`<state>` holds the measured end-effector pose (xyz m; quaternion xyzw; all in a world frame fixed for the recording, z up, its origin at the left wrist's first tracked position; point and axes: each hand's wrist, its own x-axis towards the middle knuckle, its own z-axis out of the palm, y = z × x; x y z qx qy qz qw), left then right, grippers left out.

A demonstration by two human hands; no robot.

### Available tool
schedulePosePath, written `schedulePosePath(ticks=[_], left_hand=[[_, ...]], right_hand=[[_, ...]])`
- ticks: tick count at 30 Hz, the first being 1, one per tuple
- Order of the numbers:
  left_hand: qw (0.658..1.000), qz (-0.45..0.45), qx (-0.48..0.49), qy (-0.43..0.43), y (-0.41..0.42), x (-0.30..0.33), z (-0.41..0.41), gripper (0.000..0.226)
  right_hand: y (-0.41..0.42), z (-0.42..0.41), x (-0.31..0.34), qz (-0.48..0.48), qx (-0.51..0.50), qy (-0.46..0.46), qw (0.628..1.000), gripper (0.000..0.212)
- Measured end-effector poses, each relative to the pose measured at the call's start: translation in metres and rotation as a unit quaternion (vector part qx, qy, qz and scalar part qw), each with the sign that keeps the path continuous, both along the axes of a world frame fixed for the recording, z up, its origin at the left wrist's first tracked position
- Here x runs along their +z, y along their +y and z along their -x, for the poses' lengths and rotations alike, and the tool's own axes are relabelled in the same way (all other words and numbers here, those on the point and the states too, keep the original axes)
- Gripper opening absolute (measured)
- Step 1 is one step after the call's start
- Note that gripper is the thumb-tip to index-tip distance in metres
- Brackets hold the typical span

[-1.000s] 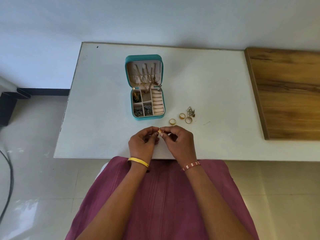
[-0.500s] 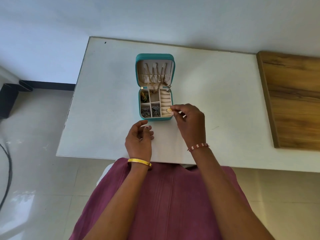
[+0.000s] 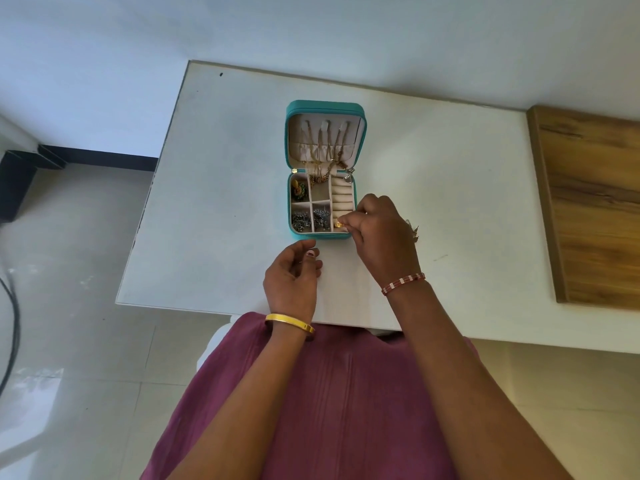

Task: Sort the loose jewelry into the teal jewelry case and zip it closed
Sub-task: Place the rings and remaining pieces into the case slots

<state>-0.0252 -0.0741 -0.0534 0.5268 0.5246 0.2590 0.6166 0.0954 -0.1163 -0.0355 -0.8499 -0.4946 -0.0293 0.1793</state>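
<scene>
Head view: right hand (image 3: 379, 233) had carried the gold ring (image 3: 338, 223) from the counter (image 3: 450, 202) to the teal case's (image 3: 325, 107) ring rolls, still pinching it. Left hand (image 3: 294, 275) let go, loosely curled, empty. Case unzipped.

You had soft, even daylight; faint glare sat on the floor tiles (image 3: 38, 382), edges bowed from the wide lens, focus sharp.
</scene>
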Motion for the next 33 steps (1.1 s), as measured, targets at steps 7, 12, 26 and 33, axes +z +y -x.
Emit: schedulePosePath(ticks=[7, 12, 26, 33], left_hand=[[1.000, 0.001, -0.011, 0.003, -0.001, 0.000, 0.000, 0.021], [0.999, 0.024, -0.034, -0.011, -0.004, 0.002, 0.000, 0.020], [0.987, 0.081, -0.128, -0.049, -0.013, 0.002, -0.003, 0.021], [0.989, 0.060, -0.134, -0.033, -0.014, 0.001, -0.005, 0.019]], right_hand=[[0.002, 0.003, 0.001, 0.042, -0.012, 0.028, 0.999, 0.017], [-0.009, 0.003, 0.003, 0.005, -0.052, 0.102, 0.993, 0.023], [-0.048, 0.023, -0.025, -0.051, -0.186, 0.172, 0.966, 0.015], [-0.049, 0.025, -0.021, -0.074, -0.185, 0.216, 0.956, 0.008]])
